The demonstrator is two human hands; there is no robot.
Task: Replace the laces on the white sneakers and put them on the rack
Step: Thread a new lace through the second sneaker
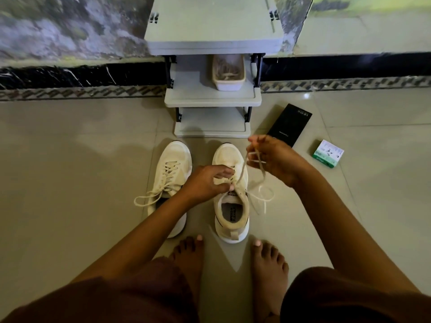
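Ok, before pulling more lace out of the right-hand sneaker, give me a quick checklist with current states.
1. Left hand steadies the right sneaker at its eyelets: ok.
2. Right hand pinches the lace, raised above the shoe: ok.
3. Lace fully out of the eyelets: not ok, it still runs into them.
4. Loose lace tail on the floor free of knots: cannot tell.
5. Left sneaker unlaced: not ok, still laced.
6. Rack middle shelf has free space beside the white tray: ok.
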